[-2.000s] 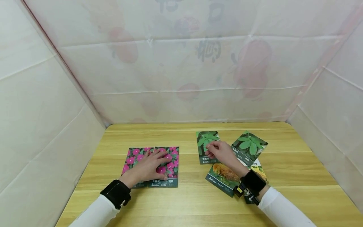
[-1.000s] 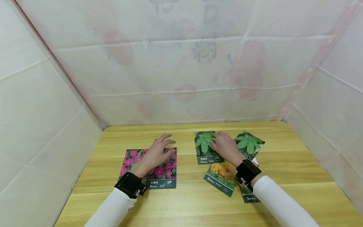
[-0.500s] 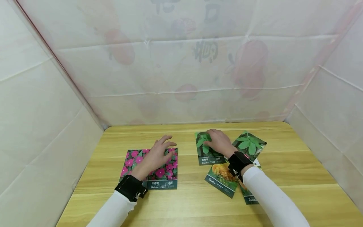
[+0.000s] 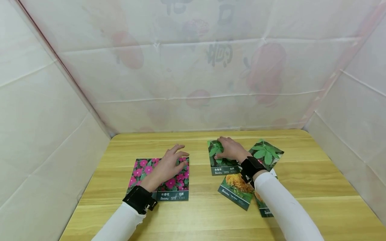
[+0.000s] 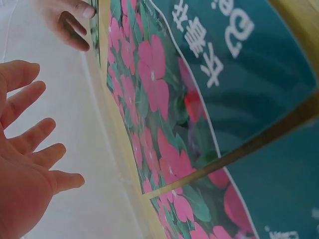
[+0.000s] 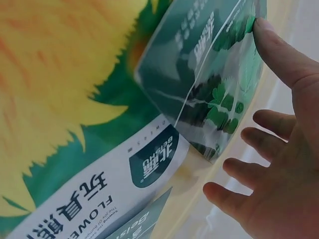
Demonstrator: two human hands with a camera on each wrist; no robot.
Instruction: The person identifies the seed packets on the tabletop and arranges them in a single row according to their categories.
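Observation:
Two flat seed packets with pink flowers lie side by side: the left packet (image 4: 139, 172) and the right packet (image 4: 173, 195). Above them hovers my left hand (image 4: 166, 164), fingers spread and holding nothing; the left wrist view shows a gap between its fingers (image 5: 37, 134) and the packets. My right hand (image 4: 232, 149) reaches over the nearer green-leaf packet (image 4: 215, 163). In the right wrist view its thumb (image 6: 279, 50) is right at the face of that packet (image 6: 234, 64), and the other fingers stay relaxed, beside the packet's edge.
Another green-leaf packet (image 4: 268, 152) lies tilted at the right. An orange-flower packet (image 4: 235, 190) lies askew below my right hand. Partly under the right forearm is a further packet (image 4: 266, 212). The wooden table (image 4: 193, 217) is enclosed by pale fabric walls (image 4: 169, 113).
My left hand has lifted off the pink-flower packets and moved slightly away. My right hand has uncurled and shifted left and farther back over the green-leaf packet. The packets lie much as before.

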